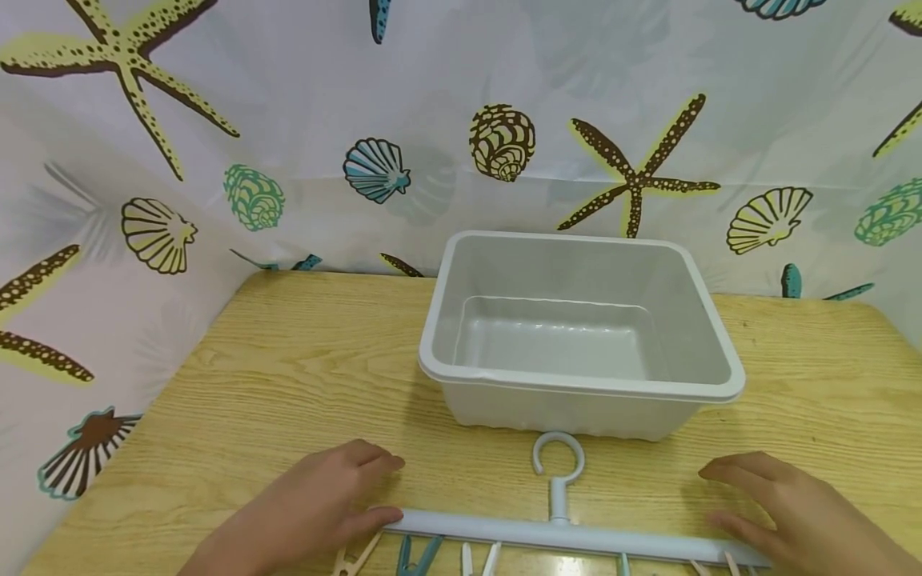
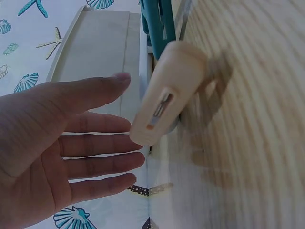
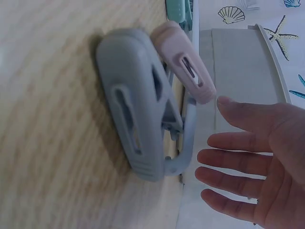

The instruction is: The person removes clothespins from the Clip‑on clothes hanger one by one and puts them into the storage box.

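Observation:
A pale blue-grey clip hanger (image 1: pixel 497 530) lies across the near side of the table, its hook (image 1: pixel 580 460) toward the bin. Along its bar sit several clothespins, among them a beige one (image 2: pixel 178 67) and a teal one (image 2: pixel 152 24) at the left. At the right end are a grey clothespin (image 3: pixel 124 62) and a pink one (image 3: pixel 174 45). By the bar's left end is my left hand (image 1: pixel 317 500), fingers extended and gripping nothing; whether the thumb touches the bar I cannot tell. My right hand (image 1: pixel 785 504), fingers loosely spread, is beside the right end. The lower clothespins are cut off in the head view.
A light grey plastic bin (image 1: pixel 562 408) with nothing inside stands just beyond the hook. Wood-grain tabletop (image 1: pixel 310 344) extends to both sides of it. Behind and at the left hangs a white curtain (image 1: pixel 302 96) printed with shells and starfish.

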A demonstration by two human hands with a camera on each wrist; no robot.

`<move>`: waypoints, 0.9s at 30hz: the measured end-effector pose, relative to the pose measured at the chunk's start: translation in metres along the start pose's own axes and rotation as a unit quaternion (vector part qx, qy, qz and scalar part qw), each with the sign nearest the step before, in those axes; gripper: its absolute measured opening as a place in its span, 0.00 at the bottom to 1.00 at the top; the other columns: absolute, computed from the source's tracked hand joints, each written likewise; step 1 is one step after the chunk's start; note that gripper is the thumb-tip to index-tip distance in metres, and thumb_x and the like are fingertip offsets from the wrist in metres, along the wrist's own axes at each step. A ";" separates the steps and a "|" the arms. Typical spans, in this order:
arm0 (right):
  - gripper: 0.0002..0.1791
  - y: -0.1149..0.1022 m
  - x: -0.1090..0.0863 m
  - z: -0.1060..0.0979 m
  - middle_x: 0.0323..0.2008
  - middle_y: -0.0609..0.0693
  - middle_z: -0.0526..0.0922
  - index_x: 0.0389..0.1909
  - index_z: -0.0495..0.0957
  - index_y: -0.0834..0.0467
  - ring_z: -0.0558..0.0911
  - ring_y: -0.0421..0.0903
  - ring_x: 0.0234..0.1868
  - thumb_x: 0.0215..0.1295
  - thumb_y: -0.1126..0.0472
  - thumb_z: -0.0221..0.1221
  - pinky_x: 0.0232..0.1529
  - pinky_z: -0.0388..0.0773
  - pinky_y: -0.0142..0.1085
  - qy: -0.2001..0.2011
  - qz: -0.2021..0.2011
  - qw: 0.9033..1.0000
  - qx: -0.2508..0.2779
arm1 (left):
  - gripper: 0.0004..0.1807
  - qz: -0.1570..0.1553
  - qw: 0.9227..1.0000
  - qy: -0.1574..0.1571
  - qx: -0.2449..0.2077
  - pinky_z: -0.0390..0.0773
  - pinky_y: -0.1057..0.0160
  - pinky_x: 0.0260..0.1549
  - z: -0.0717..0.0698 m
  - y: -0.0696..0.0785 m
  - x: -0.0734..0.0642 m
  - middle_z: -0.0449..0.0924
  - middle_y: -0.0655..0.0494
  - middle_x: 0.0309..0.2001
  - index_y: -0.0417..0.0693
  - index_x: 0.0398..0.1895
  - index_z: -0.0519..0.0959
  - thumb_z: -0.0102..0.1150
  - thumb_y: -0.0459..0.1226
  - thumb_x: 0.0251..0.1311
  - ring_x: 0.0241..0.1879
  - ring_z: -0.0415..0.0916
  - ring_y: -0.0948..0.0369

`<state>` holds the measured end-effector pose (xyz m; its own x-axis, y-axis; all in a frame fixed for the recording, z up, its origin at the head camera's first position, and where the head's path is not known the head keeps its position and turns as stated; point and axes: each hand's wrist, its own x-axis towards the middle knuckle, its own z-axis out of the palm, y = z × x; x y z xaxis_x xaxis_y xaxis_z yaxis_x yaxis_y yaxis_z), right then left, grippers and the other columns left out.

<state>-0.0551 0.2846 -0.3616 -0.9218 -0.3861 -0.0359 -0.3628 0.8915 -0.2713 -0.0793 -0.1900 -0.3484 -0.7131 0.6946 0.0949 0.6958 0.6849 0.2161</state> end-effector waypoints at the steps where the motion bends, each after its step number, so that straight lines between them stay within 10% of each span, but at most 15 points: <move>1: 0.20 0.000 0.000 0.001 0.48 0.42 0.80 0.48 0.79 0.47 0.82 0.47 0.46 0.58 0.42 0.64 0.42 0.81 0.44 -0.006 -0.008 1.000 0.003 | 0.24 0.008 1.000 -0.002 0.003 0.81 0.60 0.38 0.001 0.000 0.000 0.81 0.51 0.44 0.41 0.49 0.80 0.61 0.51 0.61 0.42 0.80 0.57; 10: 0.15 0.005 0.000 0.009 0.41 0.39 0.82 0.41 0.81 0.47 0.82 0.39 0.39 0.57 0.44 0.65 0.35 0.81 0.35 0.012 -0.110 0.994 0.000 | 0.17 0.037 0.999 -0.014 0.008 0.80 0.64 0.36 0.002 -0.001 0.000 0.81 0.53 0.42 0.43 0.44 0.81 0.63 0.47 0.61 0.40 0.79 0.61; 20: 0.14 0.004 0.001 0.013 0.40 0.40 0.84 0.41 0.82 0.48 0.82 0.38 0.37 0.62 0.44 0.61 0.34 0.81 0.35 -0.028 -0.118 0.992 0.024 | 0.14 0.048 0.998 -0.038 -0.001 0.79 0.65 0.35 0.002 0.002 0.002 0.81 0.57 0.40 0.46 0.41 0.81 0.61 0.47 0.62 0.38 0.78 0.65; 27: 0.10 0.004 -0.002 0.020 0.38 0.40 0.84 0.39 0.81 0.47 0.82 0.36 0.36 0.59 0.49 0.66 0.31 0.80 0.34 0.038 -0.177 0.983 0.027 | 0.11 0.069 0.997 -0.018 0.011 0.79 0.66 0.34 0.002 0.004 0.002 0.82 0.58 0.38 0.47 0.39 0.82 0.61 0.45 0.63 0.37 0.78 0.65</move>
<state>-0.0517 0.2846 -0.3816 -0.7467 -0.6500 0.1408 -0.6575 0.6894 -0.3040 -0.0778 -0.1856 -0.3498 -0.6072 0.7897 0.0875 0.7892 0.5868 0.1811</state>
